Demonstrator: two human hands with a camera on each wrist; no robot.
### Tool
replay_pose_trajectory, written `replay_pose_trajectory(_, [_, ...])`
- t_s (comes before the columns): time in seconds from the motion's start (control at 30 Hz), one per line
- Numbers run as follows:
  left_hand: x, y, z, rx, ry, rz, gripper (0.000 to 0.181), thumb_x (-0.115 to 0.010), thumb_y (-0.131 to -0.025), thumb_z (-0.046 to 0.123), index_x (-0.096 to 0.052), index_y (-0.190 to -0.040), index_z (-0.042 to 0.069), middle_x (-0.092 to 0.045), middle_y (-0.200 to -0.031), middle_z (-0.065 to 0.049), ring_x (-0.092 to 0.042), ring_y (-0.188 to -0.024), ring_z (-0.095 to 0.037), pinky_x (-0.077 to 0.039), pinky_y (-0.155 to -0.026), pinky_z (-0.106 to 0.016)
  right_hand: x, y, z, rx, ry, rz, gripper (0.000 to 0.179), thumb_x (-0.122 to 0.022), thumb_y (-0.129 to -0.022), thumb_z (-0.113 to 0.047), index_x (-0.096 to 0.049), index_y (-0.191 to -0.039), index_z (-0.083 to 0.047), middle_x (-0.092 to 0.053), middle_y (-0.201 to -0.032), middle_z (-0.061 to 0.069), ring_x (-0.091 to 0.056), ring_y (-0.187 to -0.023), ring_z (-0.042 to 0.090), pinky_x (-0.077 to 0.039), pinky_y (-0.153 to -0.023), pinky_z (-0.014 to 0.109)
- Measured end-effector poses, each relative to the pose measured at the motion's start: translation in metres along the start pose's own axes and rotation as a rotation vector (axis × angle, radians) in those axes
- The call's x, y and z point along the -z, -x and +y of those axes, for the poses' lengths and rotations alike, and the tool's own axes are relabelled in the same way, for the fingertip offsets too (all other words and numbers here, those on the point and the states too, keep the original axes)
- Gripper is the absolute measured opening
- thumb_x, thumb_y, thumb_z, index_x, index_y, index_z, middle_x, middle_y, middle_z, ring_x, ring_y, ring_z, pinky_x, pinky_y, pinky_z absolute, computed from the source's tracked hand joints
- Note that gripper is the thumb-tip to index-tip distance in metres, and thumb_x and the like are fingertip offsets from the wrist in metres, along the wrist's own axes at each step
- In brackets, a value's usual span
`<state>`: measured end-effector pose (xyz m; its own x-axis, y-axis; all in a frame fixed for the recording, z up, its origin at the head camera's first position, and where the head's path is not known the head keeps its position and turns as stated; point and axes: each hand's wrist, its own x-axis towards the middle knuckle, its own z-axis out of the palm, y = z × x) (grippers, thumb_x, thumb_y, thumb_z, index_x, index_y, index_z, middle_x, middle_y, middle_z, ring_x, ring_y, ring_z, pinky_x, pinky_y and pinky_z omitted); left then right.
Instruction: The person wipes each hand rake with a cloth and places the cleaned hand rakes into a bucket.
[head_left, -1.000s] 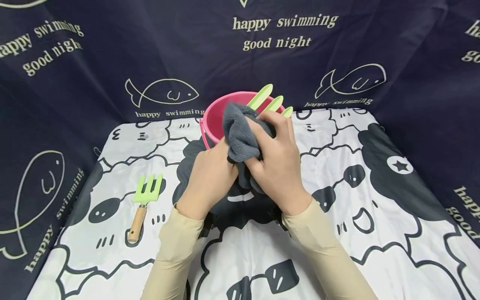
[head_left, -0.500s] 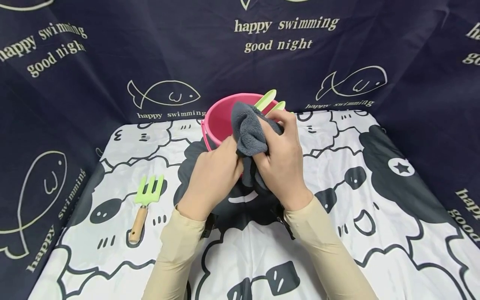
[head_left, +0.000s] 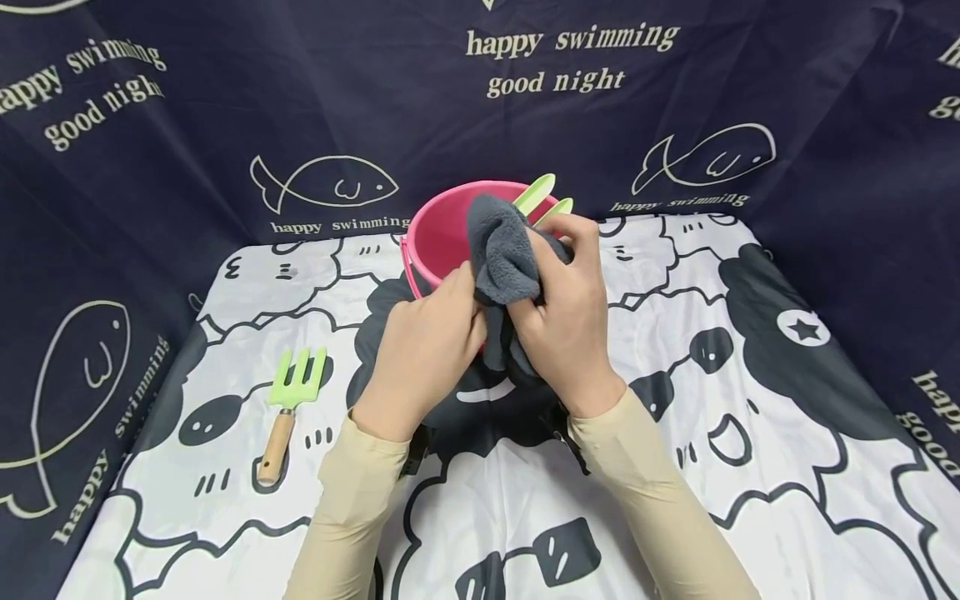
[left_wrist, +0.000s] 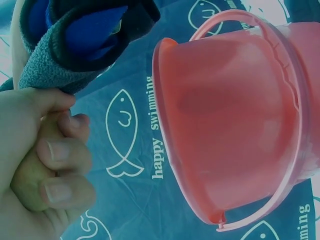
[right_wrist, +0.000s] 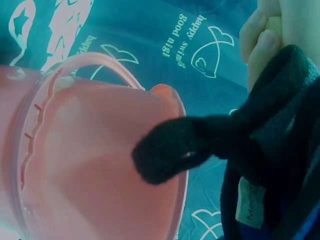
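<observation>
My left hand [head_left: 423,354] grips the wooden handle [left_wrist: 31,182] of a hand rake, its fingers curled round it in the left wrist view. Light green prongs [head_left: 534,196] of that rake stick out beyond a dark grey cloth [head_left: 502,250]. The cloth is bunched over the rake's head and hides most of it. My right hand [head_left: 566,325] holds the cloth round the prongs, thumb on the near side. A blue lining and a white label [right_wrist: 250,202] show on the cloth in the right wrist view. The hands are close together, raised before the pink bucket.
Behind the hands a pink bucket [head_left: 438,233] stands at the back of the table, its handle hanging down its side. To the left lies a garden fork [head_left: 281,408] with green tines and a wooden handle. Dark printed fabric [head_left: 570,125] rises behind and at both sides.
The right hand and cloth have shifted slightly right and up along the rake. Two prong tips show now where three showed before. The left hand has barely moved.
</observation>
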<state>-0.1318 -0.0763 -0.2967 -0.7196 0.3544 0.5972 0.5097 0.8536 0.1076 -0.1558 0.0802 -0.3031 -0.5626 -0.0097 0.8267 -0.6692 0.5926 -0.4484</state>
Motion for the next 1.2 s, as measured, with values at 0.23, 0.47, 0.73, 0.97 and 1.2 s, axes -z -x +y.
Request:
replay_pose_trajectory(0.23, [0.002,-0.001,0.003,0.055,0.045,-0.03,0.007,-0.055,-0.097,0.011,-0.05,-0.097,0.007,-0.049,-0.071,-0.003,-0.048,-0.046,-0.018,-0.039,-0.044,-0.035,-0.001,0.002,-0.005,-0.035,-0.002,0.043,0.031,-0.064,-0.098,-0.026,-0.072,-0.122,-0.008,-0.05,-0.122,0.021,-0.054,-0.106,0.033,-0.046,-0.095,0.042])
replay_pose_trajectory(0.47, [0.002,0.0,0.002,0.061,0.046,-0.01,0.007,-0.056,-0.096,0.01,-0.05,-0.096,0.007,-0.049,-0.07,-0.002,-0.045,-0.046,-0.017,-0.037,-0.043,-0.034,-0.003,0.001,-0.009,-0.044,-0.014,0.064,0.028,-0.065,-0.097,-0.025,-0.073,-0.117,-0.007,-0.051,-0.12,0.02,-0.055,-0.106,0.032,-0.046,-0.095,0.041])
replay_pose_trajectory(0.73, [0.003,0.0,0.004,0.011,0.027,0.032,0.005,-0.055,-0.097,0.011,-0.053,-0.099,0.007,-0.05,-0.071,-0.002,-0.044,-0.046,-0.015,-0.037,-0.043,-0.031,0.001,-0.001,-0.01,-0.08,-0.042,0.076,0.024,-0.065,-0.096,-0.024,-0.073,-0.111,-0.007,-0.051,-0.117,0.019,-0.055,-0.096,0.031,-0.045,-0.089,0.039])
replay_pose_trajectory(0.97, [0.003,0.0,0.006,-0.001,0.021,0.056,0.01,-0.055,-0.099,0.013,-0.057,-0.106,0.007,-0.054,-0.072,-0.002,-0.044,-0.047,-0.014,-0.036,-0.043,-0.031,0.005,-0.003,-0.01,-0.118,-0.067,0.081,0.025,-0.064,-0.096,-0.023,-0.073,-0.113,-0.008,-0.05,-0.117,0.02,-0.052,-0.096,0.03,-0.042,-0.087,0.036])
replay_pose_trajectory(1.2, [0.004,0.001,0.006,-0.01,0.016,0.059,0.011,-0.054,-0.1,0.014,-0.058,-0.107,0.007,-0.056,-0.073,-0.002,-0.046,-0.047,-0.014,-0.037,-0.043,-0.03,0.005,-0.003,-0.011,-0.127,-0.074,0.086,0.025,-0.064,-0.096,-0.024,-0.073,-0.113,-0.008,-0.05,-0.117,0.02,-0.052,-0.095,0.029,-0.042,-0.086,0.035])
